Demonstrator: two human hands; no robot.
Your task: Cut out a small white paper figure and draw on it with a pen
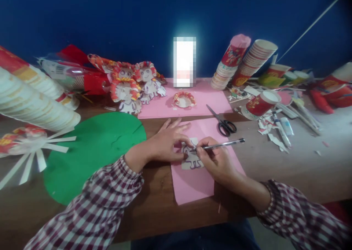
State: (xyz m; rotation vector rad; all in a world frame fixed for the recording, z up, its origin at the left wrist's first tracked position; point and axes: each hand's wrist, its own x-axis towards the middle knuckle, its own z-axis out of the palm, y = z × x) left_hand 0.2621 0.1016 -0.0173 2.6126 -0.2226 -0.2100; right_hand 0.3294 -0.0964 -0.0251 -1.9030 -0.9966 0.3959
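Note:
My right hand [216, 156] grips a pen [227, 144], its tip down on a small piece of white paper [195, 163]. A figure with legs is drawn on that paper in dark lines. With fingers spread, my left hand [167, 142] rests over the left side of the drawing, thumb and forefinger touching the paper. Beneath both lies a pink sheet [192, 187]. Black-handled scissors [224, 123] lie just beyond my right hand. Farther back, a ring-shaped red and yellow cup piece [184, 99] sits on more pink paper [156, 109].
A green paper round [93, 154] lies at the left, beside a cup cut into strips [30, 143]. Paper cup stacks [35, 96] stand left and right. Finished cut-out figures [128, 85] lean at the back. A bright blurred screen [184, 61] stands against the blue wall. Scraps [277, 142] litter the right.

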